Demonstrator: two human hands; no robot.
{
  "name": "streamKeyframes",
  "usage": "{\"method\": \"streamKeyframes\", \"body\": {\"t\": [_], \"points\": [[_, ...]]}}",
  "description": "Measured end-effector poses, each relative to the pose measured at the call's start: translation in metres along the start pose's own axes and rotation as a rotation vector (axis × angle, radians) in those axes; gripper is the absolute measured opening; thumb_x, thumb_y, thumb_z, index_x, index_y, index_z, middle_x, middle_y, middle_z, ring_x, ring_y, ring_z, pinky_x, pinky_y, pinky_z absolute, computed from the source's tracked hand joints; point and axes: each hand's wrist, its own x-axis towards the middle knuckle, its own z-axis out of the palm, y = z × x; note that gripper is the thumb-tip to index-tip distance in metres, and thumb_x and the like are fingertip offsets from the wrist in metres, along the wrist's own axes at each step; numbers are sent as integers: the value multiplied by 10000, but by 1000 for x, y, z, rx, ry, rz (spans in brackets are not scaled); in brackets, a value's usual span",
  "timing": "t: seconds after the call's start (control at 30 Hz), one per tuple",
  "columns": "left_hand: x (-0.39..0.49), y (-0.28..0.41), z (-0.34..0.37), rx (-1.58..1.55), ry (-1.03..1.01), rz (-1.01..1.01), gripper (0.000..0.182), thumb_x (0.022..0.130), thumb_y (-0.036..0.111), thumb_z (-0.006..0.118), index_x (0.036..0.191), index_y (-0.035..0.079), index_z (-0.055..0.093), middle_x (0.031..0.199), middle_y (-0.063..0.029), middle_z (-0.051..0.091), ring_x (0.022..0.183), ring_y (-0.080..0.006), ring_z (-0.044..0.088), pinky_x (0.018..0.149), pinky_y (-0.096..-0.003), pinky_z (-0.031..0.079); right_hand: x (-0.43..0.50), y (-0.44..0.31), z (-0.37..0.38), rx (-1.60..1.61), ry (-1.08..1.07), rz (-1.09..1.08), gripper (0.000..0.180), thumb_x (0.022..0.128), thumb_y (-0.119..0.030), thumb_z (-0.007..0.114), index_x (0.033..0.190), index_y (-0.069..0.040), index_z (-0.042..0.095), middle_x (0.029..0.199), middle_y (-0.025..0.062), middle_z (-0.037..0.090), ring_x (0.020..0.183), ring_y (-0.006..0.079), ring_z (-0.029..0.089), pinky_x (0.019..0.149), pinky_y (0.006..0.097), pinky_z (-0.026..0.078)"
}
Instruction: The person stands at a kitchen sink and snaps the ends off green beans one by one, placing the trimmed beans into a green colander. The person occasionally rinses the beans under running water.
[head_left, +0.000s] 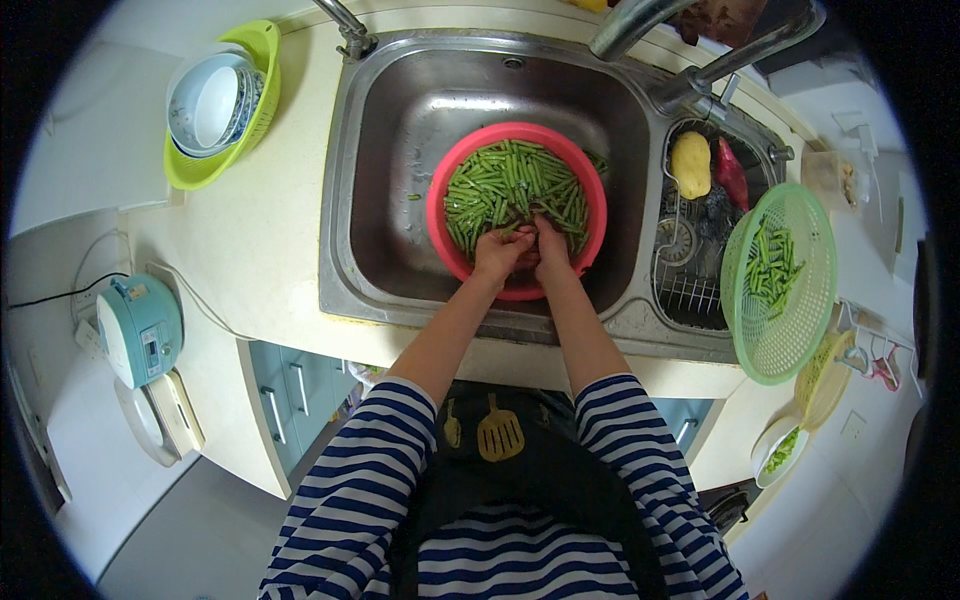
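A red plastic basin stands in the larger sink bowl, full of cut green bean pieces that look wet. Both of my hands reach in over its near side, close together. My left hand has its fingers curled against the beans. Beside it, my right hand points down, its fingertips hidden among the pieces. Whether either hand grips any beans is not clear.
A green colander with more bean pieces overhangs the smaller sink bowl's right edge. That bowl holds a peeled potato and a reddish tuber. The faucet rises behind. On the left counter are bowls in a lime-green basket and a rice cooker.
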Motion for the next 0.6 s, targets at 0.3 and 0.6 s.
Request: {"method": "streamKeyframes", "body": {"t": [0.3,0.6], "points": [[-3,-2,0,91,-15,-24,191,758,66,666,914,-45,660,833,-85,650,718,-167,592,622,-291,470,5,3,7,-159,120,-87,394,915,-368,536,898,17,614,849,82,597,767,215,541,705,352,424],[-1,1,-1,463,58,0,170,738,74,655,853,-51,653,770,-102,641,690,-171,591,610,-308,466,20,12,2,-378,52,-335,356,911,-375,518,1018,-48,607,816,44,535,705,196,486,662,350,421]]}}
